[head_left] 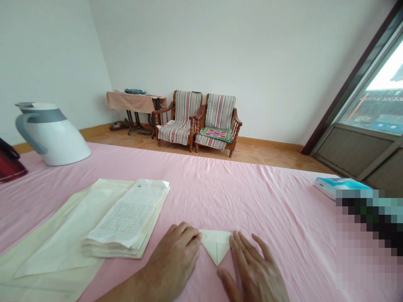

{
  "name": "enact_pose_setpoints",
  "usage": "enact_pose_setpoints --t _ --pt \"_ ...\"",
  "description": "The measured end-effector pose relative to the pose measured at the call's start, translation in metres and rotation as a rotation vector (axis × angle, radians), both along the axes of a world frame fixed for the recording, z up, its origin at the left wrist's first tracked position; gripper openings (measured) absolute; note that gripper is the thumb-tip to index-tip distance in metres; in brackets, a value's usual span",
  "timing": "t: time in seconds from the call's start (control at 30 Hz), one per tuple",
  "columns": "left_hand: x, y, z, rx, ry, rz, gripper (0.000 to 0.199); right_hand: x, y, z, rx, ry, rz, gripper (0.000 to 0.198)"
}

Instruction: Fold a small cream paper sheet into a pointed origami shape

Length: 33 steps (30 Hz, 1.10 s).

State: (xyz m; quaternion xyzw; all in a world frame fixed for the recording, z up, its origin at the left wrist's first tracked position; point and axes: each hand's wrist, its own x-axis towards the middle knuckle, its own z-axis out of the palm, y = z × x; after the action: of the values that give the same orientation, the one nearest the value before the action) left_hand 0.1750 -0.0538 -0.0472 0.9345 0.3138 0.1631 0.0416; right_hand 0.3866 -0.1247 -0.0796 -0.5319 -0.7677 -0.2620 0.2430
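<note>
A small piece of pale paper [216,245], folded into a triangle, lies on the pink cloth with its point towards me. Visible creases run down and across it. At its left corner, my left hand [176,256] has its fingers curled in and closed on the paper's edge; the fingertips are partly hidden. My right hand [252,262] lies on the other side, fingers stretched and thumb apart, fingertips touching the paper's right edge. Left of my hands sits a stack of grid-lined paper [126,214], beside larger pale sheets [72,226].
The pink cloth [201,184] covers the table. A white and grey jug [59,134] stands at the back left, near a red object [9,163]. A blue and white packet [340,184] lies at right, near a blurred patch. Two wooden armchairs [217,113] stand beyond.
</note>
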Motion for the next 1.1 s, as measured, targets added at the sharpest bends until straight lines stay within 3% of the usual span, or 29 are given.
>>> enact_pose_setpoints --t 0.4,0.73,1.1 --pt "0.0024 0.0010 0.0008 0.052 0.100 0.052 0.030 0.0059 0.0039 -0.0027 -0.037 -0.135 -0.111 0.053" --pt "0.0009 0.0028 -0.0022 0.071 -0.032 -0.020 0.027 0.0071 0.0045 0.0005 -0.034 -0.054 -0.034 0.042" --pt "0.0039 0.0016 -0.0056 0.043 0.091 -0.058 0.026 -0.0019 0.0022 0.0017 -0.028 0.024 0.135 0.029"
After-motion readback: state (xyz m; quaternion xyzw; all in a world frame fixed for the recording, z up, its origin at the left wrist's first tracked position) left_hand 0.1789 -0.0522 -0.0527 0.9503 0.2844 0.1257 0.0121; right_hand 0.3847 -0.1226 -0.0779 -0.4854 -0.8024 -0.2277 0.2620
